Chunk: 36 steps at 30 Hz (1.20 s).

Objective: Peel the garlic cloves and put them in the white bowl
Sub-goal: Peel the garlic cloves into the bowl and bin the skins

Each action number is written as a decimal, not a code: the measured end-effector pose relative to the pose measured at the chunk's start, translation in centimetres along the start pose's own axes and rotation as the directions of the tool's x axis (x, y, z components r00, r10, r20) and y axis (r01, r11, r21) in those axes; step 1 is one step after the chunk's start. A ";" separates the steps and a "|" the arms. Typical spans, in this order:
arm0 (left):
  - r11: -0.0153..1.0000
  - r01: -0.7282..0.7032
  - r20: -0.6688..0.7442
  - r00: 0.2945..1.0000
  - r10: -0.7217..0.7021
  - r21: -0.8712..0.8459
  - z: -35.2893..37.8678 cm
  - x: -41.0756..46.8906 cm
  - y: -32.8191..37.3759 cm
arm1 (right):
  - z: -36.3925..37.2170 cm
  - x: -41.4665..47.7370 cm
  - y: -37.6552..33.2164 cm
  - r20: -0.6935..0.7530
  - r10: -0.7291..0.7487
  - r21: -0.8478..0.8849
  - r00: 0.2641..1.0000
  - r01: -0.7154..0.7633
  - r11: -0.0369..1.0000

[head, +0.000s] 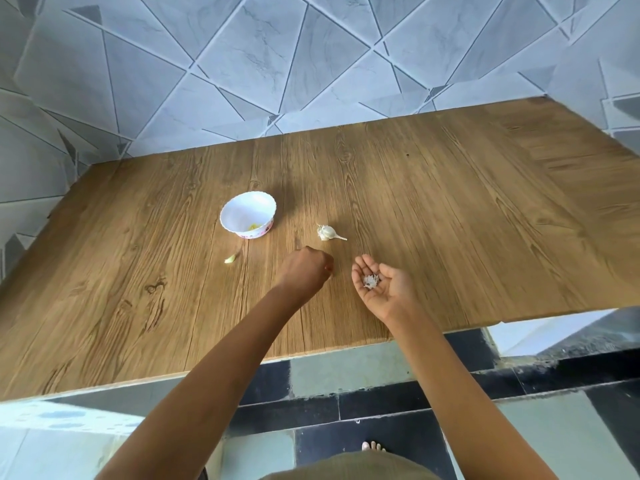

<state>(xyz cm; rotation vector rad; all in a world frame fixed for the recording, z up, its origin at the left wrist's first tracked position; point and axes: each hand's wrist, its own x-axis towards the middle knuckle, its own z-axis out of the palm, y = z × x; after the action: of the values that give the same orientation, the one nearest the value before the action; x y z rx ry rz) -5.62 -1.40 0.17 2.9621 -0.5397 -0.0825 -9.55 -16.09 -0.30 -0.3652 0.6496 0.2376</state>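
Right hand (377, 285) is palm-up, fingers loose, garlic skins (370, 281) in it. Left hand (304, 268) is curled over the table (450, 202) — can't tell if it's holding anything.

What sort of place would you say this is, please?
Probably a home kitchen or dining corner: a wooden table against a tiled wall, a tiled floor, and a white bowl and garlic laid out for food prep.
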 end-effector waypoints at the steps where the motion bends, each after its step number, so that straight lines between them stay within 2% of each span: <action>1: 1.000 0.006 0.000 1.000 -0.006 0.024 0.1 0.1 0.2 | 0.0 0.1 0.0 0.001 0.004 -0.001 1.000 -0.004 1.000; 4: 0.994 0.015 0.000 1.000 -0.015 0.109 0.2 0.5 0.6 | 0.1 0.0 0.1 0.000 0.013 0.000 1.000 -0.013 1.000; 6: 0.996 -0.007 0.020 1.000 0.006 0.093 0.2 0.6 0.3 | 0.3 -0.1 0.2 0.000 0.014 -0.011 1.000 -0.014 1.000; 8: 0.987 -0.064 -0.011 0.998 0.063 -0.148 0.2 0.3 -0.6 | 0.7 -0.2 0.4 0.000 0.013 -0.030 1.000 -0.013 0.999; 9: 0.950 -0.117 -0.081 0.992 0.098 -0.290 0.1 0.2 -1.1 | 1.0 -0.2 0.5 0.002 0.010 -0.042 1.000 -0.010 0.999; 11: 0.890 -0.208 -0.188 0.972 0.141 -0.407 -0.6 -0.4 -1.6 | 1.6 -0.1 1.0 0.008 0.013 -0.043 1.000 -0.013 0.999; 13: 0.891 -0.267 -0.177 0.960 0.215 -0.366 -1.4 -1.0 -1.4 | 2.2 -0.1 1.6 0.017 0.032 -0.025 0.999 -0.032 0.999; 15: 0.924 -0.284 -0.164 0.955 0.248 -0.258 -2.3 -1.6 -0.7 | 2.7 -0.2 2.3 0.017 0.049 -0.035 0.999 -0.048 0.998; 18: 0.959 -0.181 -0.178 0.974 0.144 -0.218 -2.4 -2.1 -0.3 | 3.1 -0.3 3.0 0.021 0.065 -0.063 0.998 -0.064 0.996; 22: 0.952 -0.088 -0.219 0.975 0.023 -0.294 -2.3 -2.7 -1.7 | 3.4 -0.3 3.5 0.033 0.086 -0.075 0.996 -0.083 0.994; 27: 0.932 -0.110 -0.175 0.983 0.051 -0.345 -3.4 -3.9 -4.0 | 3.5 0.0 4.4 0.031 0.129 -0.097 0.991 -0.125 0.987; 30: 0.935 -0.035 -0.188 0.982 -0.034 -0.352 -3.8 -4.7 -5.2 | 3.7 0.1 5.1 0.040 0.147 -0.118 0.988 -0.142 0.983; 32: 0.941 0.032 -0.157 0.984 -0.089 -0.338 -3.7 -5.3 -6.1 | 3.6 0.3 5.4 0.045 0.149 -0.131 0.988 -0.143 0.981; 36: 0.960 0.168 -0.007 0.985 -0.174 -0.225 -2.6 -6.8 -7.7 | 3.3 0.3 5.7 0.049 0.149 -0.135 0.988 -0.141 0.981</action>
<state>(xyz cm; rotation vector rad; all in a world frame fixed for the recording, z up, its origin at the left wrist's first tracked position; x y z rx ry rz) -9.09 8.49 1.88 2.7769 -0.2499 -0.1130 -9.39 -9.51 0.43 -0.4356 0.6045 0.4303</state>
